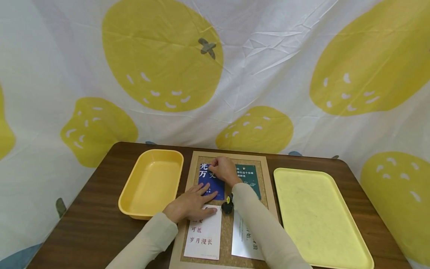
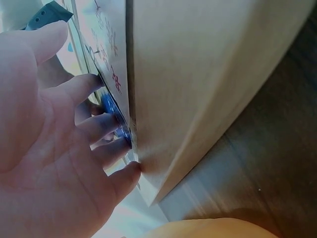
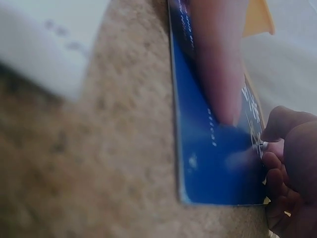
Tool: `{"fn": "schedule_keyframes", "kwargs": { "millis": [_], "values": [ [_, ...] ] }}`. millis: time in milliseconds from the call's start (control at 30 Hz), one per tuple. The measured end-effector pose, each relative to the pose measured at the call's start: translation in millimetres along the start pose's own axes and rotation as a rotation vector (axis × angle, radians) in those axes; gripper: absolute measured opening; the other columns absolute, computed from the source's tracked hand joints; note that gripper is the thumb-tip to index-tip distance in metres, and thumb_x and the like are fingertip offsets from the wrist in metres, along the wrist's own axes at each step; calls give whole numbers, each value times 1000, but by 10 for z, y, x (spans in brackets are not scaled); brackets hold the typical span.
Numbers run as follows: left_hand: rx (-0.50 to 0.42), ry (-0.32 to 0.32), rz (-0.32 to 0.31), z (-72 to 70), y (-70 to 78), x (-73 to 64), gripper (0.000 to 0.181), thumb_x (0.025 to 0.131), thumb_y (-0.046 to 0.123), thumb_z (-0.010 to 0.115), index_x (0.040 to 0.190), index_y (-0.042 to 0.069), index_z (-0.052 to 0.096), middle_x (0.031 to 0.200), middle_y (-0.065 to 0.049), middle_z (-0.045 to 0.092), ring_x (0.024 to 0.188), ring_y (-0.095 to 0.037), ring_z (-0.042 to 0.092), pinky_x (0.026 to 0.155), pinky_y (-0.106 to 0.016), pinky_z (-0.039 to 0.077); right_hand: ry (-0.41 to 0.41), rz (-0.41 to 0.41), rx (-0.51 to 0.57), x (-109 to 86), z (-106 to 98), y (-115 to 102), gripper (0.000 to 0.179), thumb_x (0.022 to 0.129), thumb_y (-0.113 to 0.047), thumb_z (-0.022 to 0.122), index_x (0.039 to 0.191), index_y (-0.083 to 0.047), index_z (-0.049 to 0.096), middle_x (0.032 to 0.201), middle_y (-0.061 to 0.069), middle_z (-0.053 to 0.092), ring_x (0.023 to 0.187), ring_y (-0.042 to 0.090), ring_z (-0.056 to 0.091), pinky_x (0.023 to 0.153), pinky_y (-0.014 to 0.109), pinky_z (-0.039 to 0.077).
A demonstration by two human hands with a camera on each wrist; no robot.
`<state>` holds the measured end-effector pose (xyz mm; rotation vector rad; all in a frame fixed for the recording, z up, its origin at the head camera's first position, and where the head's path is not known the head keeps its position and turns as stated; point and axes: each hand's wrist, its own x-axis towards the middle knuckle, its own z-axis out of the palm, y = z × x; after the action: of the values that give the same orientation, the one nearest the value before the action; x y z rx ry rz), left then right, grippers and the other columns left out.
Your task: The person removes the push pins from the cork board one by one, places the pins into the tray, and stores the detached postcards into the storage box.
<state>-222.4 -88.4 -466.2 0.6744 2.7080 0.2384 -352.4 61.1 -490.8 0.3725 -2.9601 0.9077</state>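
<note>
On the corkboard (image 1: 226,228), my left hand (image 1: 195,203) rests with fingers spread onto the blue postcard (image 1: 216,183); my right hand (image 1: 224,170) pinches a pushpin (image 3: 264,145) there.

blue card (image 1: 215,182) | flat on corkboard (image 1: 226,236), upper left | small pin (image 3: 264,145) | pinched at card's upper part

The person is wearing long, plain cream sleeves, the left sleeve (image 1: 144,241) and the right sleeve (image 1: 267,228) both showing soft creases and ending in straight-edged openings near the wrists. The left hand (image 1: 195,203) and the right hand (image 1: 223,171) are going bare. A compact black wrist camera (image 1: 227,207) is protruding beside the right cuff, displaying a yellow marking. A dark strap (image 2: 47,16) is showing small round holes.
</note>
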Motion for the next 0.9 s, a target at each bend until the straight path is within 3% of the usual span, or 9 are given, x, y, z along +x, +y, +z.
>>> {"fn": "schedule_keyframes", "kwargs": {
  "millis": [500,900],
  "values": [
    [-11,-10,-1,4,7,12,67,97,59,48,154,28,36,164,-6,23,152,-30,15,123,-45,18,11,-3,15,-17,-19,4,14,87,-25,73,83,-12,69,77,-1,65,66,14,58,63,28,49],
    [-10,-3,0,-15,13,-15,66,97,58,49,154,27,37,164,-7,24,152,-31,16,123,-46,18,11,-8,106,-5,-23,41,13,87,-21,74,83,-9,71,74,0,66,65,13,57,61,25,48]
  ]
}}
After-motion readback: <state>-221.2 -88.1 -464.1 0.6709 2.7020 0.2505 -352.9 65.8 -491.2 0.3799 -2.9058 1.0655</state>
